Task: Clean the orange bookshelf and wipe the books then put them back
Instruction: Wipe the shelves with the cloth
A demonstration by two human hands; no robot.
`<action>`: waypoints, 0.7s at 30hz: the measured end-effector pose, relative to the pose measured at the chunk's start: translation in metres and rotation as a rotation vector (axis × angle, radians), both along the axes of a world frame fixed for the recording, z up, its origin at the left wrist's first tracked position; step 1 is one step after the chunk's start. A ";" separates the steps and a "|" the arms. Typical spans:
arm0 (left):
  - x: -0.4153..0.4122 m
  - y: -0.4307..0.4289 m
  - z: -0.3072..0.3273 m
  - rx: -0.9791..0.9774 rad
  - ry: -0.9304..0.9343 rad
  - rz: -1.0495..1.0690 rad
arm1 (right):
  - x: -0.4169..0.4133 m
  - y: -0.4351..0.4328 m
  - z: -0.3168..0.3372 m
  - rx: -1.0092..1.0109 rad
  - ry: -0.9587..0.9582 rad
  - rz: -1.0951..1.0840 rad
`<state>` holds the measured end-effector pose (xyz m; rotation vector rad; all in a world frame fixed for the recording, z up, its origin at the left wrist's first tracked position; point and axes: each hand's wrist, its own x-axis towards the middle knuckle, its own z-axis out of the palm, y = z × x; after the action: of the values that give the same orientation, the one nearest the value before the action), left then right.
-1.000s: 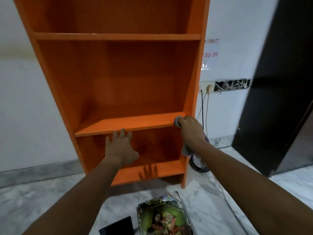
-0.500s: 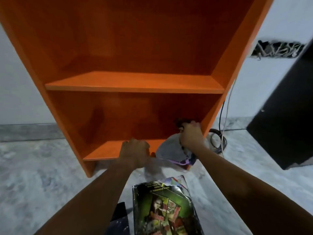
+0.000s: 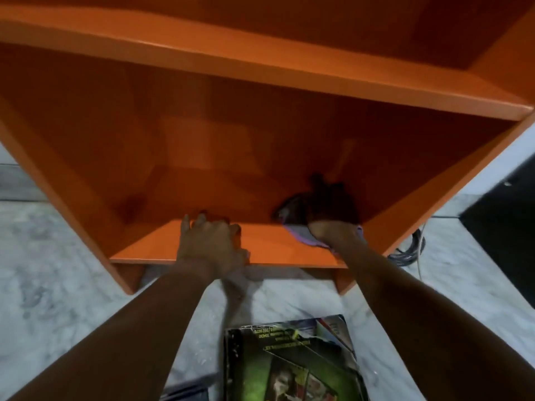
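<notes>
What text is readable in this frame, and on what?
Top book on the floor: a few lines of small print near the cover's far edge, upside down to the camera, too blurred to read.
Book edge poking out beneath it: some marks, unreadable.
Orange bookshelf: no text.
Cloth: no text visible.

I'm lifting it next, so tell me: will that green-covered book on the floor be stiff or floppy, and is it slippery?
The green-covered book will probably bend a little, since its cover looks creased and ragged near the far edge. The cover shines, so it may slide on the pile beneath it. Its thickness is hard to see, so its weight is a guess.
</notes>
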<state>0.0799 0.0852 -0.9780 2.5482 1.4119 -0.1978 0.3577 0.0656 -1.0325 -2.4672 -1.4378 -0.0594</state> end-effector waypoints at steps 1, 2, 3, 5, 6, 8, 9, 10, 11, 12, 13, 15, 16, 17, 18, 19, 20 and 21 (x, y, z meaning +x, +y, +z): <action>-0.003 0.002 -0.001 -0.011 -0.013 0.003 | 0.004 0.013 0.002 0.052 0.009 -0.008; -0.007 0.003 0.000 -0.014 -0.021 0.001 | 0.009 0.024 0.004 0.063 0.048 -0.029; -0.011 0.005 0.000 -0.011 -0.022 -0.003 | 0.010 0.034 0.003 0.040 0.135 -0.063; -0.021 0.010 0.000 0.019 -0.002 -0.022 | 0.025 0.054 -0.014 -0.008 0.230 -0.134; -0.029 0.011 -0.001 0.038 0.012 -0.026 | 0.028 0.061 -0.024 -0.032 0.227 -0.157; -0.044 0.013 0.000 0.067 0.024 -0.041 | 0.021 0.067 -0.029 -0.032 0.131 -0.143; -0.052 0.014 0.000 0.066 0.028 -0.040 | 0.005 0.065 -0.025 -0.029 0.033 -0.075; -0.059 0.015 0.001 0.074 0.034 -0.039 | -0.015 0.061 -0.020 -0.024 -0.059 0.026; -0.067 0.015 0.001 0.084 0.042 -0.037 | -0.041 0.055 -0.015 -0.022 -0.117 0.122; -0.074 0.014 0.002 0.092 0.049 -0.031 | -0.069 0.046 -0.010 -0.020 -0.122 0.200; -0.080 0.014 0.002 0.099 0.047 -0.019 | -0.098 0.038 -0.005 0.000 -0.100 0.266; -0.094 0.011 0.006 0.079 0.035 0.023 | -0.140 0.027 -0.009 0.029 -0.087 0.401; -0.102 0.008 0.011 0.070 0.018 0.049 | -0.160 0.022 -0.007 0.027 -0.104 0.465; -0.109 0.007 0.013 0.049 0.002 0.066 | -0.176 0.017 -0.007 0.033 -0.124 0.528; -0.113 0.007 0.013 0.014 -0.017 0.070 | -0.190 0.013 -0.009 0.049 -0.133 0.603; -0.119 0.007 0.016 -0.020 -0.028 0.075 | -0.203 0.007 -0.007 0.063 -0.138 0.689; -0.127 0.007 0.018 -0.055 -0.014 0.095 | -0.215 0.001 -0.009 0.067 -0.147 0.777; -0.133 0.006 0.019 -0.095 0.006 0.126 | -0.222 -0.002 -0.011 0.065 -0.148 0.865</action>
<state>-0.0533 0.0915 -0.9588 2.3762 1.5215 -0.2457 0.1355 0.0637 -1.0437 -1.6253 -2.3803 -0.1044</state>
